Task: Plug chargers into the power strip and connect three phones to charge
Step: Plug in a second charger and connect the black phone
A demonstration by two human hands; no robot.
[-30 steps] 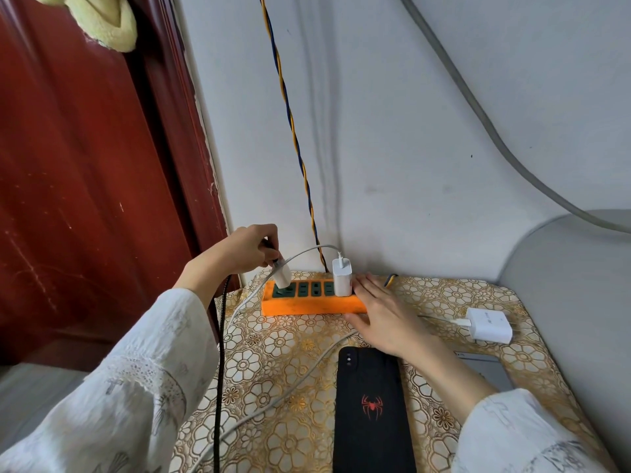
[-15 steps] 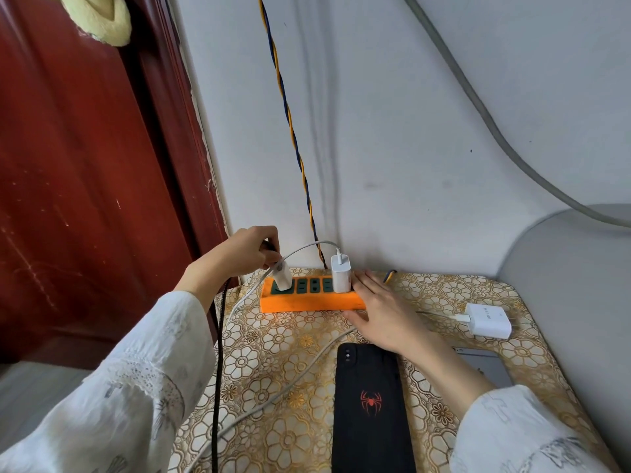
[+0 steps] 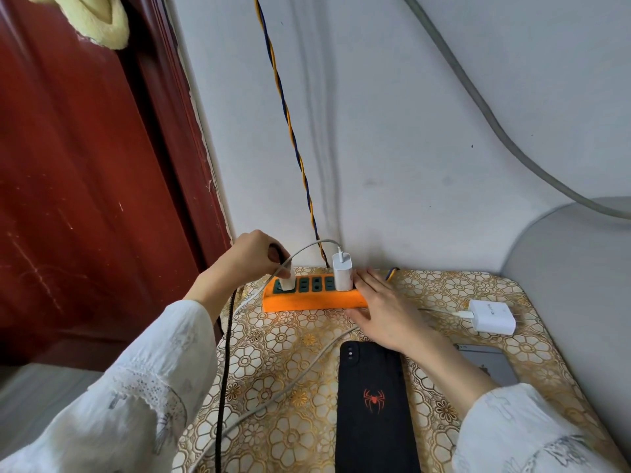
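The orange power strip (image 3: 312,295) is laid lengthwise left to right; a white charger (image 3: 286,279) is pinched upright over its leftmost socket by the left hand (image 3: 251,257). The right hand (image 3: 382,310) is laid flat, fingers released, on the strip's right end; since a second ago, the charger has been lowered onto the socket.

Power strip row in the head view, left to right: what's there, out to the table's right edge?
Left hand → charger it holds at the leftmost socket → plugged-in white charger → right hand → loose white charger.

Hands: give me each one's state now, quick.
Left hand: closed on a white charger at the power strip.
Right hand: open, flat, bracing the strip.
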